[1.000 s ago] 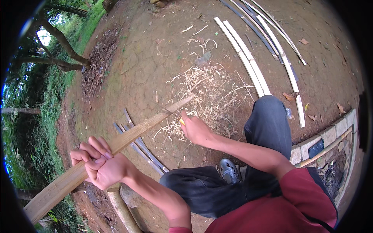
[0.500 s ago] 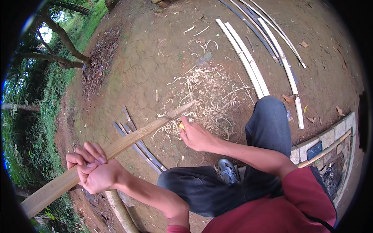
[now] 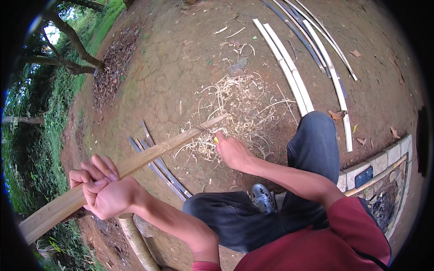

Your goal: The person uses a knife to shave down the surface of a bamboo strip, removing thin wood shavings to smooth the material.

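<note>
A long, flat bamboo strip (image 3: 151,156) runs slantwise from the lower left up to the middle, its narrow far end over the shavings. My left hand (image 3: 106,189) is closed round its nearer part, palm turned up. Toward the far end, my right hand (image 3: 235,152) grips a knife with a yellow handle (image 3: 216,140). Its dark blade lies against the strip close to that end; most of the handle is hidden in my fingers. Beneath, a heap of pale curled shavings (image 3: 239,104) covers the ground.
Pale split strips (image 3: 289,72) and dark strips (image 3: 296,34) lie at the far right. More dark strips (image 3: 165,174) rest beside my left knee. A stone border (image 3: 379,162) carries a dark phone-like slab (image 3: 364,177) and a pole. A log (image 3: 138,244) lies lower left; trees (image 3: 74,40) stand beyond.
My right hand and the knife have slid a little farther up the strip, toward its far end. My left hand has shifted slightly left and up, still gripping the strip.
</note>
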A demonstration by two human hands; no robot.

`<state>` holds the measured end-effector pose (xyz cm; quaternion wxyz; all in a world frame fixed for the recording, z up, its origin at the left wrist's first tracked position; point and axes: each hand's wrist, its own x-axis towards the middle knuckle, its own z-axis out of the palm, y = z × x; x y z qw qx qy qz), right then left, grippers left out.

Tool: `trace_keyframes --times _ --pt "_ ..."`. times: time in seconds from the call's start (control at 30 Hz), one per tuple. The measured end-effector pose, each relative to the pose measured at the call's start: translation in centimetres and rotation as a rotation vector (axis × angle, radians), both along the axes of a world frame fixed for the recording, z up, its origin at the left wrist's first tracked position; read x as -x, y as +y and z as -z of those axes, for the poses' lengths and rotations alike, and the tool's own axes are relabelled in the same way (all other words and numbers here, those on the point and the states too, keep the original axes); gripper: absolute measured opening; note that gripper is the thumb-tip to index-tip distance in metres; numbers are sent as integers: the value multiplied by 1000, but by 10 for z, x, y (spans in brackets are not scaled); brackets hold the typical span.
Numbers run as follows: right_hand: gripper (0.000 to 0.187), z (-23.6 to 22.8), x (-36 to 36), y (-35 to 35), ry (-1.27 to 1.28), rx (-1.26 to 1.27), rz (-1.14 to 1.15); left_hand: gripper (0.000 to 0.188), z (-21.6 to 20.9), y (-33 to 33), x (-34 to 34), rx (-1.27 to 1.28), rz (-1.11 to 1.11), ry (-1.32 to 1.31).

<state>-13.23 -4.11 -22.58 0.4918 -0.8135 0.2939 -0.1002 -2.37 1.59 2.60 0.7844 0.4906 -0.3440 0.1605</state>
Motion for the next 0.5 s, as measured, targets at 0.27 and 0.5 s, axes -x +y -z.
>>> trace_keyframes --times 0.27,0.5 --pt "17 28 -10 -11 84 20 19 17 0 -4 1 -9 58 -8" --pt "20 3 2 7 -42 -33 3 16 2 3 -3 -8 28 -10"
